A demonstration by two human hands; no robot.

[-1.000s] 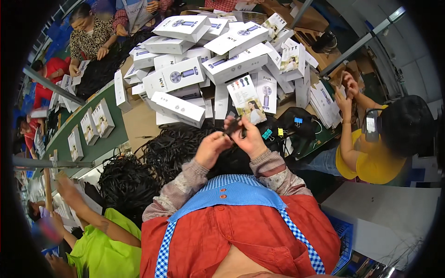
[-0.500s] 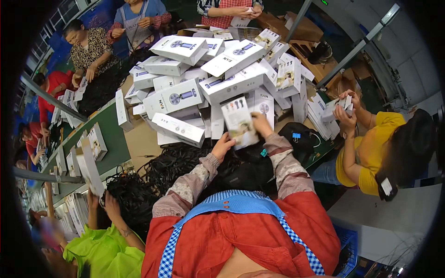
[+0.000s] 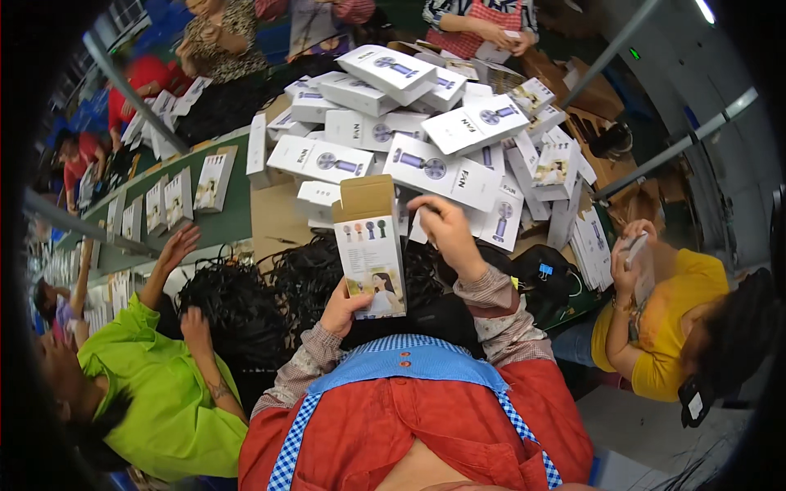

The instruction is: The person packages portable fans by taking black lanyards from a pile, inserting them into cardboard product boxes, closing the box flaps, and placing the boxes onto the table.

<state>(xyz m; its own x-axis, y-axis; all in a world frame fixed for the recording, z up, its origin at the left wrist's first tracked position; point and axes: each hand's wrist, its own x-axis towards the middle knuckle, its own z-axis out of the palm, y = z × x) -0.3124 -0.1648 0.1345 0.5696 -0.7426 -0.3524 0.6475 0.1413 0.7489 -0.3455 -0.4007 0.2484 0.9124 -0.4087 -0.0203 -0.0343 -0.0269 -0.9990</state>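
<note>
Far left on my head feed, there's a co-worker in a lime green shirt, one arm stretched toward the green table. A row of upright cartons stands on that table. Coming right, I've got a big tangle of black straps spread along the near side, running in behind my work.

Then my left hand: it's got a tall white box gripped by its lower left side, thumb across the front. The box sits a bit left of center, in front of my chest, with its brown top flap sticking up. Its printed face, small colored fans plus a photo, is toward me.

Behind it there's a messy heap of white fan boxes. My right hand is just right of the box's upper part, fingers curled in; honestly can't tell if there's anything pinched in there. Further right, a blue binder clip sits on some black fabric, and a co-worker in yellow has both hands up around a box.
</note>
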